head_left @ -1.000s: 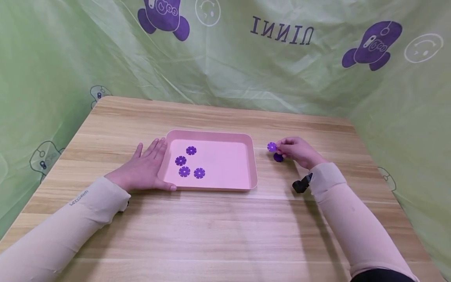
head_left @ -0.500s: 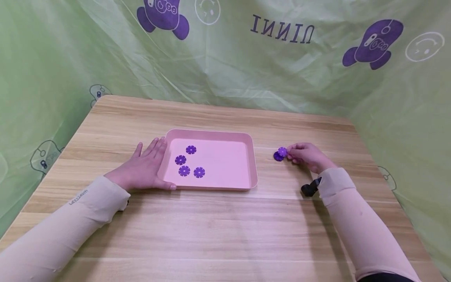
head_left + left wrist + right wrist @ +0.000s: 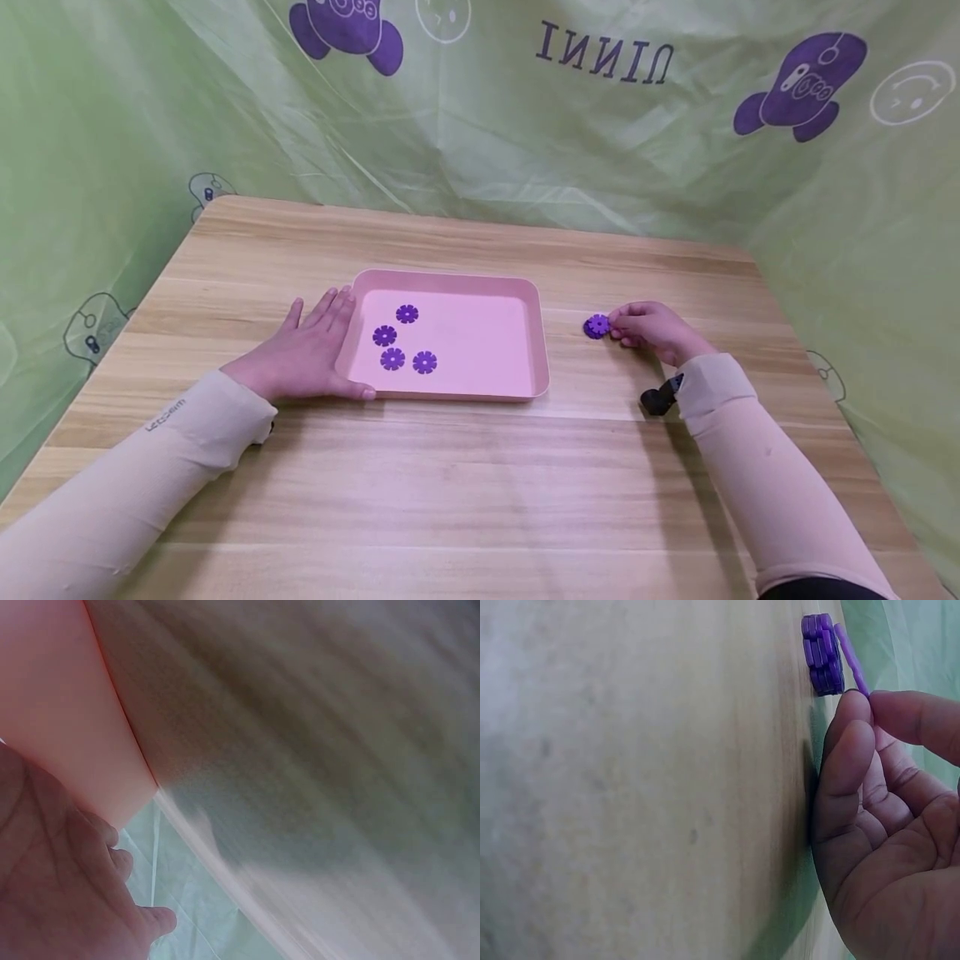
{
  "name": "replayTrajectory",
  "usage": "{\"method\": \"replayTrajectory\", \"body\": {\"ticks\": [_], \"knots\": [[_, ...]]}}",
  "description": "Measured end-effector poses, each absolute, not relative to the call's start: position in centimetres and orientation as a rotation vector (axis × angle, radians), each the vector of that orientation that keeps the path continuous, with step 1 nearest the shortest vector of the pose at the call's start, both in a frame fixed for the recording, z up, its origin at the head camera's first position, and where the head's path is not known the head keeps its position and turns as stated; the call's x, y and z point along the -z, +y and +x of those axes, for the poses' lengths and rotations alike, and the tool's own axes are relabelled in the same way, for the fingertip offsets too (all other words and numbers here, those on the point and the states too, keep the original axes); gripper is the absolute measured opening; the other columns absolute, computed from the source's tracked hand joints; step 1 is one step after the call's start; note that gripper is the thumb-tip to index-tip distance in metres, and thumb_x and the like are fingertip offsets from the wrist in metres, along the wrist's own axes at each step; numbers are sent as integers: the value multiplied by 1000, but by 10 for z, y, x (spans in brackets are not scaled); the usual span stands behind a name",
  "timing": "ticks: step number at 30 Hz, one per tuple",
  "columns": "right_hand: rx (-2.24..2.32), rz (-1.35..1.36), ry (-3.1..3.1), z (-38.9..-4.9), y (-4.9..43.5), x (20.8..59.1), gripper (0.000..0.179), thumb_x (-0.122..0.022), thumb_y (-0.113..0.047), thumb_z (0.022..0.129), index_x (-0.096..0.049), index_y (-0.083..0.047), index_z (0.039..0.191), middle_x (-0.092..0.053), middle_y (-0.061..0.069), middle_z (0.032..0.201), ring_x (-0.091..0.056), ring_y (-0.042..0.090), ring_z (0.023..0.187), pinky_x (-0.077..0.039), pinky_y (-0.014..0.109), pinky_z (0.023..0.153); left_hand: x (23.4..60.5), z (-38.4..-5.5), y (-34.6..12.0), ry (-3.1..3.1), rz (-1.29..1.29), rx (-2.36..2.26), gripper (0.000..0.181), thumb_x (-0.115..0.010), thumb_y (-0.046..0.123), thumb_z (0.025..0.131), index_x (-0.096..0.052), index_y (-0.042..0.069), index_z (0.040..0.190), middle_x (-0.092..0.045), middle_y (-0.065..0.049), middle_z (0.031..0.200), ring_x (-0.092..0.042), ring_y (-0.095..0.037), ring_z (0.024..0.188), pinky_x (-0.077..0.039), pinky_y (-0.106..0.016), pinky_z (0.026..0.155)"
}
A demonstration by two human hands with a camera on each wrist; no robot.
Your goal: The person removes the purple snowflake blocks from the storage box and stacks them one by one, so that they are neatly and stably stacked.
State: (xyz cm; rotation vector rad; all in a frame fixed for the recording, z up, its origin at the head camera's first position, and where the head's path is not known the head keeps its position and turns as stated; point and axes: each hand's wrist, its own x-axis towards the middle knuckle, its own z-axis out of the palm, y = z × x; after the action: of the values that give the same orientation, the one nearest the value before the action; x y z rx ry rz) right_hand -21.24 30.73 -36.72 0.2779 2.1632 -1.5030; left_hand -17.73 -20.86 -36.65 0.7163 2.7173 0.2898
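My right hand pinches a purple snowflake disc by its edge between thumb and fingertips. The disc is tilted just over a short stack of purple discs on the table, overlapping it in the head view. My left hand lies with spread, straight fingers along the left side of a pink tray, thumb at its front rim. In the left wrist view the palm is beside the tray's wall. Inside the tray, toward its left, several loose purple discs lie flat.
All this stands on a wood-grain table. A green printed curtain hangs behind and at both sides. A black wrist camera sticks out from the right cuff, low over the table.
My right hand has moved right and slightly back toward me with its disc, which has gone from left of the stack to right over it. The left hand has stayed at the tray.
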Motion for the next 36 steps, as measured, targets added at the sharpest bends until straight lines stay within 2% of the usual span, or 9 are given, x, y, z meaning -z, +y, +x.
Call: {"method": "replayTrajectory", "body": {"ticks": [14,23,36], "knots": [[1449,254,2189,-214,304,363,29,-53,-10,108,-54,12,127,-65,-2,89,-61,6,79,-55,19,74,366,-179,-209,2708,713,-278,149,-62,91,72,3,-12,159,6,-28,168,7,-45,155,8,-67,119],[1489,250,2168,-214,305,367,22,-53,-8,107,-56,9,121,-66,-3,87,-62,5,79,-55,18,73,368,-179,-208,2711,707,-266,147,-64,88,73,1,-13,159,6,-29,168,7,-44,155,7,-69,118],[1448,276,2198,-215,302,366,28,-52,-11,108,-53,11,126,-65,-3,89,-61,6,80,-55,20,74,370,-181,-208,2703,701,-284,146,-66,86,75,2,-12,159,5,-29,168,7,-44,155,8,-69,118]]}}
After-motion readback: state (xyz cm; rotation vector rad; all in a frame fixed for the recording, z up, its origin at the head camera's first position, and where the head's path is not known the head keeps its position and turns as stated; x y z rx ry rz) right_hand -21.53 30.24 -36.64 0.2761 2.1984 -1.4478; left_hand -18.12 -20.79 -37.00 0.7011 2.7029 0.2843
